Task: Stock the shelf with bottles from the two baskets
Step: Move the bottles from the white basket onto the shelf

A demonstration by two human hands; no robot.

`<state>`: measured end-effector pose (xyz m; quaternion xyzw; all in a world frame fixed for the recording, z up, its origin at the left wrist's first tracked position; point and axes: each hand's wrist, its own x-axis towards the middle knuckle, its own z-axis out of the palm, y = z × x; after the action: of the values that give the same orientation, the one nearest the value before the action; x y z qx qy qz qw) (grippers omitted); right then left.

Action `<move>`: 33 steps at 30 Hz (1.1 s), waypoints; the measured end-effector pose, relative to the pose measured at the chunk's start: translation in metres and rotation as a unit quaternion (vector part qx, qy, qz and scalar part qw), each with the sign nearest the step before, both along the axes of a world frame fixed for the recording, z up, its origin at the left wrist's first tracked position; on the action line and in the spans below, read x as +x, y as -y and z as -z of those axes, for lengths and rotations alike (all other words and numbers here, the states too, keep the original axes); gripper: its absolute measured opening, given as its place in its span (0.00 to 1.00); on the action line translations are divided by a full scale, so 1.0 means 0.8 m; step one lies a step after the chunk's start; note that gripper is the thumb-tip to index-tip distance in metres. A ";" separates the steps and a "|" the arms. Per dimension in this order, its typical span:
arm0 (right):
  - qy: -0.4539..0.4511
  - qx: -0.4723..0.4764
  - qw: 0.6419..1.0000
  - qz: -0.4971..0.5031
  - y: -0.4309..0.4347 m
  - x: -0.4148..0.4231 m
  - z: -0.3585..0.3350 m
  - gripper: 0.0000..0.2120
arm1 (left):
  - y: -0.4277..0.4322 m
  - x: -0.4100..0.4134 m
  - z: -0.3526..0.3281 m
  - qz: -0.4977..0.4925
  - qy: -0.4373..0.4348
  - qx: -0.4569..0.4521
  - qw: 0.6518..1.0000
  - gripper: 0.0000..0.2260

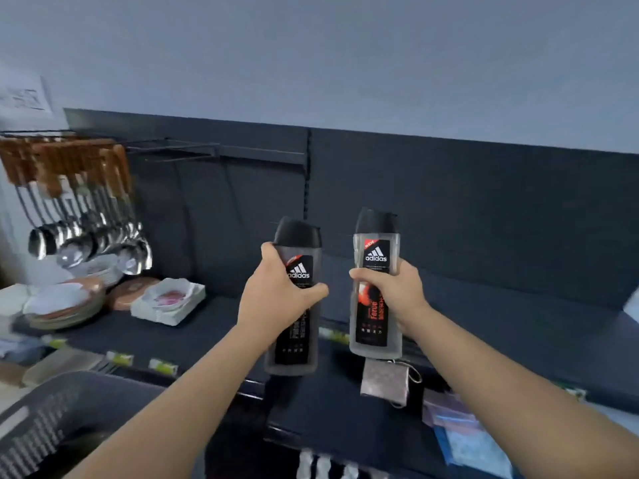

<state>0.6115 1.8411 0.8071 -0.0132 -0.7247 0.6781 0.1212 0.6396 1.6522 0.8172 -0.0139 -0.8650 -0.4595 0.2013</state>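
Left fingers [311, 292]: curling tightly round the middle of the darker bottle [294, 350], one of them crossing its front label just below the logo.
Right fingers [359, 274]: wrapping round the middle of the clearer bottle [375, 257] from its right side, the tips showing at its left edge.
Left hand [276, 299]: gripping its bottle from the left side, forearm reaching up from the lower left.
Right hand [390, 292]: gripping its bottle, forearm reaching up from the lower right.
Darker bottle: being held roughly upright in the air, black cap up, over the front edge of the shelf [214, 326].
Clearer bottle: being held upright beside the darker one, apart from it and a little higher, black cap up, red and black label facing the camera.
Shelf: dark, running across the view, carrying green price tags [162, 366] along its front edge.
Back panel [449, 219]: dark, standing behind both bottles.
Basket [52, 416]: dark and slotted, sitting at the lower left corner below the shelf's front edge; its contents are not showing.
Ladles [90, 236]: hanging in a row from a rail above the shelf's left end.
Plates [65, 305]: lying stacked at the shelf's left end.
White dish [169, 300]: resting on the shelf just right of the plates.
Grey pouch [383, 382]: hanging below the clearer bottle, under the shelf's front edge.
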 end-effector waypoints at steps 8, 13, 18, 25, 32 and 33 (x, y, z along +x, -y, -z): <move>-0.021 0.034 0.986 0.161 -0.224 0.000 0.000 0.11 | -0.217 -0.067 -0.012 0.112 -0.003 0.011 0.994 0.28; -0.007 0.006 0.970 0.244 -0.306 0.004 0.015 0.14 | -0.295 -0.095 -0.016 0.163 -0.004 -0.020 0.986 0.27; 0.000 -0.045 0.950 0.308 -0.355 -0.004 0.027 0.17 | -0.366 -0.137 -0.011 0.210 -0.001 -0.028 0.977 0.26; 0.016 -0.006 0.937 0.349 -0.428 -0.034 0.020 0.18 | -0.467 -0.207 -0.005 0.280 0.023 -0.020 0.960 0.26; 0.021 -0.016 0.920 0.392 -0.512 -0.052 0.028 0.17 | -0.580 -0.238 0.015 0.317 0.020 -0.032 0.948 0.26; 0.024 -0.013 0.919 0.392 -0.526 -0.051 0.031 0.18 | -0.599 -0.238 0.020 0.317 0.022 -0.033 0.948 0.27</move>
<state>0.5704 2.2619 0.7821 -0.3147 -0.6551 0.5852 0.3597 0.4490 2.1310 0.8014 -0.2834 -0.8350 -0.4709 0.0255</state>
